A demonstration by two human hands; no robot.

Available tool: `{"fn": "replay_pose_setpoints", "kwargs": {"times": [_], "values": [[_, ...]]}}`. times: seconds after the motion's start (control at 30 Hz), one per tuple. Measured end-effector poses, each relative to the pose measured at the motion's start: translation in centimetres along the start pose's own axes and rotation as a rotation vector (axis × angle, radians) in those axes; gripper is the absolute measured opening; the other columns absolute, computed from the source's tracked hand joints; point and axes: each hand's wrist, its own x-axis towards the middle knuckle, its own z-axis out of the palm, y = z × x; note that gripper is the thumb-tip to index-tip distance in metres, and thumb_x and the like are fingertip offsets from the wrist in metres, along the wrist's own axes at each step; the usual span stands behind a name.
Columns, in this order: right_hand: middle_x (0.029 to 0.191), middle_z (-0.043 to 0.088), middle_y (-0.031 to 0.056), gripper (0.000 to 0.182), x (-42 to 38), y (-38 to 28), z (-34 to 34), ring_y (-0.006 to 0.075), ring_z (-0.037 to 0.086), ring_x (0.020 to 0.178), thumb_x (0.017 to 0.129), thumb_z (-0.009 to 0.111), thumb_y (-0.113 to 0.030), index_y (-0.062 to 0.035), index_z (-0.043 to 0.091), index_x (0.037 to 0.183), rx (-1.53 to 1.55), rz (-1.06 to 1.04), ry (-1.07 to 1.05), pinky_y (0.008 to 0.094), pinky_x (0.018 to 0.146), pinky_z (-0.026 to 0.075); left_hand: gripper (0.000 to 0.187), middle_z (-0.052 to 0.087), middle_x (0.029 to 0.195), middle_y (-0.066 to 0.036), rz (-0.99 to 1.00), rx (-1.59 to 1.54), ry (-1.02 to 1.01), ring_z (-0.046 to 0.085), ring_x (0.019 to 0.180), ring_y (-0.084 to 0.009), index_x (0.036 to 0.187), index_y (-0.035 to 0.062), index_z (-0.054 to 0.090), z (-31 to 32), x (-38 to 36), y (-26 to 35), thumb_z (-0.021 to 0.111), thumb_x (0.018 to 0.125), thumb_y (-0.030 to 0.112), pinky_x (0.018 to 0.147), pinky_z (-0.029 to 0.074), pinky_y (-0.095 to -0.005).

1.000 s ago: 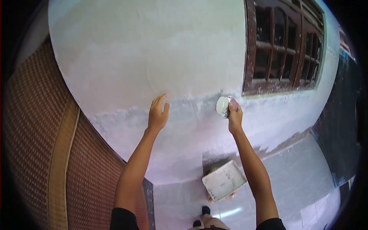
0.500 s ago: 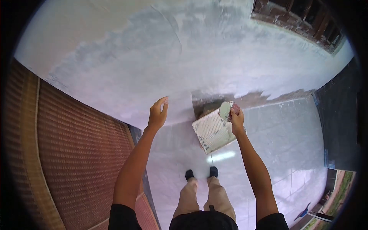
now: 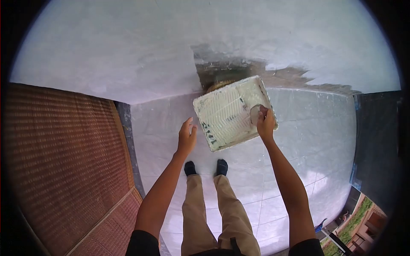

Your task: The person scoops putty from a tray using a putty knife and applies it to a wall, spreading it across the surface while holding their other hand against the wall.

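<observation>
A wide paintbrush (image 3: pixel 255 114) with a reddish handle and a pale, paint-coated head is gripped in my right hand (image 3: pixel 266 123). Its head is over the deep end of a cream-coated paint tray (image 3: pixel 226 109), inside the tray's outline. Ridges cover the tray's sloped part, with dark patches showing through the paint. My left hand (image 3: pixel 186 137) hangs just left of the tray with its thumb and fingers apart, holding nothing.
Ahead rises a white-painted wall (image 3: pixel 128 55), with a bare, dark grey-brown strip (image 3: pixel 222 64) low behind the tray. A woven brown screen (image 3: pixel 72 158) stands on the left and a dark panel (image 3: pixel 378 141) on the right. My feet stand on the pale tiled floor (image 3: pixel 290 170).
The view has tilted down from the wall and window to the floor. My right hand has lowered the paintbrush from over the tray's back edge into its right end; my left hand has dropped too.
</observation>
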Motion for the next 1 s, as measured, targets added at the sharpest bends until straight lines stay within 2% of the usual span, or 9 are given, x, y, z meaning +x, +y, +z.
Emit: {"fn": "replay_pose_setpoints", "kwargs": {"times": [0.1,0.3,0.4,0.47,0.53,0.6,0.83,1.0], "values": [[0.098,0.067,0.0261,0.015,1.5,0.4,1.4,0.0454,0.064,0.093,0.093,0.059,-0.008,0.0022,0.052,0.101,-0.050,-0.006,-0.053,0.0510,0.079,0.048,0.045,0.053,0.139,-0.020,-0.042,0.031,0.006,0.059,0.118,-0.0268,0.142,-0.0009,0.044,2.5,-0.6,-2.5,0.051,0.099,0.010,0.100,0.047,-0.0361],[0.102,0.067,0.0256,0.014,3.2,0.6,3.6,0.0448,0.064,0.096,0.093,0.055,-0.003,0.0016,0.051,0.105,-0.019,-0.211,-0.063,0.0527,0.080,0.048,0.054,0.050,0.141,-0.022,-0.080,-0.014,-0.010,0.058,0.118,-0.0272,0.149,-0.0005,0.034,5.6,-0.5,-5.2,0.051,0.100,0.012,0.098,0.048,-0.0364],[0.103,0.067,0.0253,0.015,3.7,1.8,4.9,0.0457,0.063,0.094,0.094,0.054,-0.002,0.0019,0.051,0.108,-0.092,-0.217,-0.099,0.0540,0.079,0.047,0.057,0.051,0.139,-0.022,-0.095,-0.066,-0.024,0.058,0.117,-0.0257,0.151,-0.0011,0.031,6.4,-0.5,-6.0,0.051,0.100,0.011,0.096,0.049,-0.0350],[0.104,0.067,0.0251,0.016,3.7,2.3,5.5,0.0459,0.062,0.093,0.094,0.053,-0.002,0.0018,0.051,0.109,-0.111,-0.200,-0.107,0.0542,0.079,0.047,0.057,0.055,0.133,-0.025,-0.113,-0.096,-0.020,0.059,0.115,-0.0308,0.149,-0.0047,0.033,6.9,-0.5,-6.3,0.053,0.099,0.016,0.096,0.046,-0.0383],[0.104,0.066,0.0249,0.016,3.6,2.4,5.8,0.0462,0.061,0.092,0.094,0.052,-0.001,0.0016,0.051,0.110,-0.131,-0.185,-0.115,0.0544,0.079,0.047,0.056,0.056,0.131,-0.025,-0.093,-0.120,-0.004,0.059,0.114,-0.0306,0.148,-0.0052,0.034,7.1,-0.4,-6.5,0.052,0.099,0.015,0.096,0.046,-0.0381],[0.105,0.066,0.0246,0.016,3.4,2.3,6.0,0.0454,0.060,0.091,0.094,0.050,0.000,0.0011,0.052,0.110,-0.098,-0.257,-0.076,0.0536,0.078,0.046,0.055,0.057,0.129,-0.025,-0.074,-0.146,0.011,0.059,0.114,-0.0305,0.147,-0.0057,0.036,7.2,-0.4,-6.3,0.052,0.099,0.015,0.096,0.046,-0.0379],[0.107,0.066,0.0244,0.017,3.0,1.8,6.4,0.0439,0.059,0.087,0.093,0.048,0.002,0.0014,0.053,0.109,-0.148,-0.285,-0.079,0.0525,0.078,0.046,0.049,0.061,0.124,-0.021,-0.097,-0.173,0.041,0.061,0.110,-0.0255,0.144,-0.0034,0.045,6.5,-0.4,-5.9,0.053,0.099,0.013,0.095,0.047,-0.0345],[0.095,0.061,0.0243,0.023,1.7,0.8,6.9,0.0418,0.057,0.088,0.085,0.048,0.007,0.0044,0.051,0.108,-0.280,-0.326,-0.170,0.0496,0.078,0.047,0.045,0.063,0.119,-0.018,-0.130,-0.222,0.045,0.062,0.106,-0.0218,0.141,-0.0032,0.049,6.2,-0.3,-5.4,0.052,0.099,0.012,0.094,0.047,-0.0317]]}}
